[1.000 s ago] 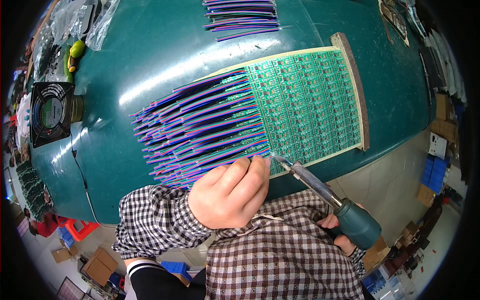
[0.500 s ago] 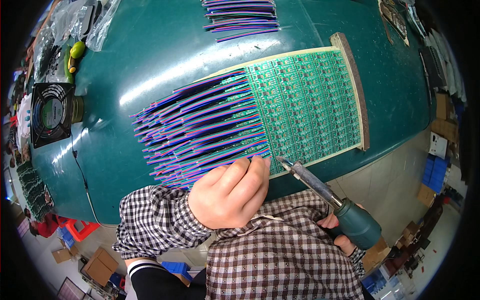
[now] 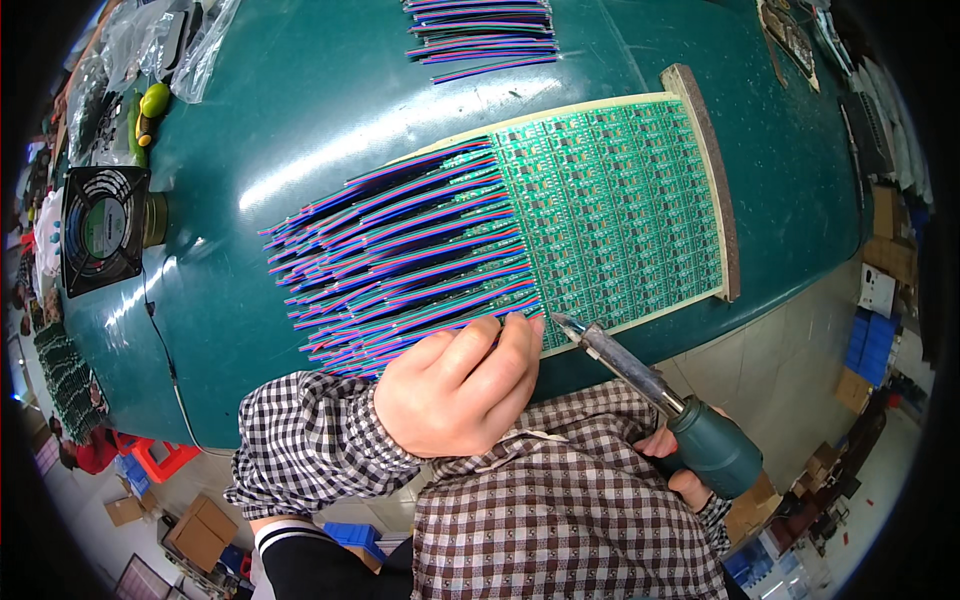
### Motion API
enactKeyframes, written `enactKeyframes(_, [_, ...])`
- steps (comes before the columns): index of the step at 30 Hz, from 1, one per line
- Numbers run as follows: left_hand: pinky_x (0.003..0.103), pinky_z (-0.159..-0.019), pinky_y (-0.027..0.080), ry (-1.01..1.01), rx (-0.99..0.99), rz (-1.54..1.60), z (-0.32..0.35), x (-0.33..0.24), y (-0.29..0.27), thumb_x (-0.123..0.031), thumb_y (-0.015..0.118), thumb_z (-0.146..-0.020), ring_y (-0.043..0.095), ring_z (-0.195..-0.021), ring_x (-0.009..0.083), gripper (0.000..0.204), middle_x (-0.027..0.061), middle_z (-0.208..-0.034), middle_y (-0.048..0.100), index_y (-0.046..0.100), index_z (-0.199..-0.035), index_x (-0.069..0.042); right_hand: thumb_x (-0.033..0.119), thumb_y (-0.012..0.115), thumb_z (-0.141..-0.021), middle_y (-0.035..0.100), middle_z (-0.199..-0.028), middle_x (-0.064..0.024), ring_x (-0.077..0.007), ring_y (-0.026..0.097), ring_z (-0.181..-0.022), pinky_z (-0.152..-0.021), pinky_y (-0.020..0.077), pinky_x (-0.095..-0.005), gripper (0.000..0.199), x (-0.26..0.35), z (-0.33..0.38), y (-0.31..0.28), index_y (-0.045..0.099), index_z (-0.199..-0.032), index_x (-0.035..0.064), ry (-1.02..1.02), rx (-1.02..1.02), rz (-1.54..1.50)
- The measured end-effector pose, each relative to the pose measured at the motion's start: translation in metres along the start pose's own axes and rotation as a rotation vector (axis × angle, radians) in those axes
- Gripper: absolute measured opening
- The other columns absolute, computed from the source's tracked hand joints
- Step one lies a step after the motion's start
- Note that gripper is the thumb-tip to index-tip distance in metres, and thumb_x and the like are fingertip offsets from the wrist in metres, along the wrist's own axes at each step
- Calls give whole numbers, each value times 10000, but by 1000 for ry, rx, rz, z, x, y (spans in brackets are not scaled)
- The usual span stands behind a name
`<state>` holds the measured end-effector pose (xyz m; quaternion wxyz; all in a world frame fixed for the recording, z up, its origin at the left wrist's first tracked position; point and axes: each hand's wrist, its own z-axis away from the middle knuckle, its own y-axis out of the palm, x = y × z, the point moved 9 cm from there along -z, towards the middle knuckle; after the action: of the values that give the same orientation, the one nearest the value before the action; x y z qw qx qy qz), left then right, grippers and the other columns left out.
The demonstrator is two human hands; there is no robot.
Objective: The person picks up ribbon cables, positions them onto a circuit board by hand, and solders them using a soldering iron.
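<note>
A panel of green circuit boards [image 3: 610, 190] lies on the table, with rows of multicoloured ribbon wires [image 3: 400, 240] running from it to the left. At the panel's near edge, my left hand [image 3: 465, 385] is closed in a pinch on a ribbon wire, whose end the fingertips largely hide. My right hand [image 3: 668, 445] grips the dark green handle of a soldering iron [image 3: 640, 380], mostly out of sight behind it. The iron's tip points up and left, just right of my left fingertips, over the boards. Whether it touches them I cannot tell.
A brown bar [image 3: 705, 180] edges the panel's right side. More ribbon wires [image 3: 480, 30] lie at the far side of the green table [image 3: 300, 120]. A black fan [image 3: 105, 230] with a cord stands at the left, near plastic bags [image 3: 160, 45]. Cardboard boxes [image 3: 205, 530] sit below.
My left fingertips have shifted very slightly to the right, closer to the iron's tip. The soldering iron and my right hand have stayed in place.
</note>
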<state>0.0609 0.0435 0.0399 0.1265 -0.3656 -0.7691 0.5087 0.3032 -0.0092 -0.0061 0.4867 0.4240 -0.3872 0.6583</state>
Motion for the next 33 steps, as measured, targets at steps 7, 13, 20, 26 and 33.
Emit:
enactKeyframes(7, [264, -706, 561, -9, 7, -4, 2, -1, 0, -87, 715, -609, 667, -816, 186, 397, 93, -1009, 696, 791, -985, 13, 454, 942, -739, 742, -849, -86, -202, 743, -756, -709, 651, -366, 599, -11, 6, -1, 707, -996, -34, -1, -1, -110])
enactKeyframes(13, [263, -701, 558, -19, 6, -2, 4, 2, 1, -84, 721, -611, 667, -815, 182, 393, 89, -1009, 699, 792, -986, 10, 454, 935, -749, 738, -850, -94, -211, 742, -754, -705, 657, -372, 600, -9, 3, 2, 702, -989, -44, -12, 3, -119])
enactKeyframes(20, [284, -670, 544, 3, 34, 22, -12, 5, -5, -92, 708, -633, 674, -840, 216, 434, 123, -1039, 698, 776, -1046, 24, 456, 858, -850, 628, -1003, -114, -264, 650, -970, -915, 604, -508, 733, -20, 8, -16, 540, -1306, -21, 32, -4, -601])
enactKeyframes(26, [364, -656, 535, -299, 135, 221, -7, 26, -1, 10, 803, -710, 637, -783, 279, 410, 108, -971, 649, 730, -1113, -18, 538, 514, -1048, 581, -892, -67, -212, 653, -801, -680, 637, -359, 628, 24, -69, -119, 508, -1278, -47, -324, -413, -466])
enactKeyframes(33, [381, -636, 529, -489, 158, 284, -16, 28, -9, 15, 781, -790, 654, -758, 301, 181, 110, -894, 633, 689, -938, -35, 256, 647, -1029, 713, -998, -120, -201, 736, -789, -631, 604, -290, 384, 115, -173, -266, 655, -1228, -73, -571, -957, -56])
